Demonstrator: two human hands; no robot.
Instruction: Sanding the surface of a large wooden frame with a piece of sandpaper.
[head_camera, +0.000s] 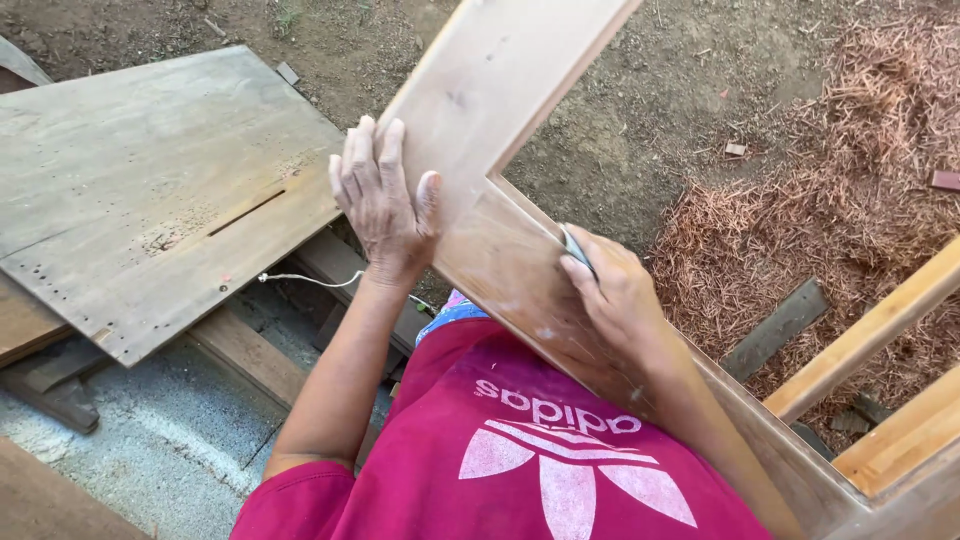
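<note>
Head view: pale, dusty wooden frame (500, 250), L-shaped corner, worn smooth grain.

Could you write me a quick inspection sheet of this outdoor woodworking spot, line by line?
Surface: bare dirt ground, with a grey slab at lower left.
Job's things: wooden frame held tilted across the person's body; small grey sanding piece pressed at its inner corner.
Clutter: flat worn board with a slot, planks beneath it, wood scraps on the dirt.
Grips: left hand flat on the frame's outer edge; right hand pinching the sanding piece.
Cables: thin white cord running under the board's edge.
Surroundings: heap of reddish dry needles; pale timber bars at right.
</note>
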